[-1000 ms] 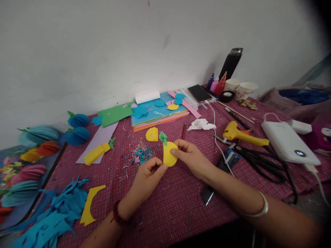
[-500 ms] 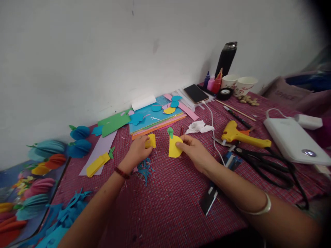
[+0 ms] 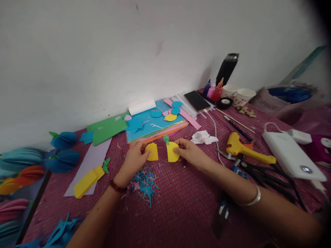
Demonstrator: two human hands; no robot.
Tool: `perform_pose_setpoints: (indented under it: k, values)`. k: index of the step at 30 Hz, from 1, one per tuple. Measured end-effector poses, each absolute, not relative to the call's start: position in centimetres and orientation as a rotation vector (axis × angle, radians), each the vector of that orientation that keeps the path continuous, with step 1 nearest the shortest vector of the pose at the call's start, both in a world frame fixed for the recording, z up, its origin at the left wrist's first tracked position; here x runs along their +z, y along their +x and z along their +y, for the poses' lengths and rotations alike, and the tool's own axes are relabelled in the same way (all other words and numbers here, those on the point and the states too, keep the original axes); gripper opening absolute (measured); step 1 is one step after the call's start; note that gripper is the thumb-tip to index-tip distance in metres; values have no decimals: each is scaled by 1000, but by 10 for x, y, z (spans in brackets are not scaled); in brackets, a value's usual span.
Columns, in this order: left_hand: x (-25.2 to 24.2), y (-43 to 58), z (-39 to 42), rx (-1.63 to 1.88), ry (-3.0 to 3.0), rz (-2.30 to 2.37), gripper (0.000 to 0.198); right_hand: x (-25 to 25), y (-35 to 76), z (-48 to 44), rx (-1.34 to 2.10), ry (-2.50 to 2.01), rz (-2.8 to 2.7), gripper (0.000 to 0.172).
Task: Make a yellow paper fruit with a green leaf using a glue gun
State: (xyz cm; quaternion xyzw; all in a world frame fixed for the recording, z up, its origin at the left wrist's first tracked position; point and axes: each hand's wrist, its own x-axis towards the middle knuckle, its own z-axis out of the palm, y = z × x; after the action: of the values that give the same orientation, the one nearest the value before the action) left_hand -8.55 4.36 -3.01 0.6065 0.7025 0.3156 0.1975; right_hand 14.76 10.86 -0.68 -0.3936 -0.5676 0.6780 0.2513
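My left hand (image 3: 134,157) pinches a plain yellow paper piece (image 3: 153,152) by its left side, thumb in front. Facing it, a small gap away, is a yellow paper cutout (image 3: 172,152) with a rounded right edge, gripped in my right hand (image 3: 190,151). A green paper leaf (image 3: 166,139) sticks up from the top of that cutout. Below my left hand lies a heap of blue and pink paper scraps (image 3: 145,186). To its left, folded yellow paper strips (image 3: 86,182) rest on a lilac sheet (image 3: 85,163), near another green leaf (image 3: 106,165).
Coloured sheets (image 3: 144,127) and green paper (image 3: 110,129) lie along the wall. On the right are a yellow glue gun (image 3: 248,151), black scissors (image 3: 266,179), a white power bank (image 3: 292,155), a phone (image 3: 197,101) and a crumpled tissue (image 3: 204,137). Blue paper pumpkin-like ornaments (image 3: 63,161) stand at left.
My left hand has raised and turned its yellow piece so its flat face shows. The right hand still holds the leafed cutout. The camera view has shifted, bringing more scraps into sight.
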Motion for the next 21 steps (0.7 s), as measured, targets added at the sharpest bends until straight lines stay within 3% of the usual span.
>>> perform_pose_setpoints:
  k: [12, 21]
  values:
    - [-25, -78, 39, 837, 1698, 1942, 26, -17, 148, 126, 1778, -1019, -1784, 16]
    - [-13, -66, 34, 425, 2056, 1982, 62, -24, 153, 127, 1591, -1043, -2082, 27]
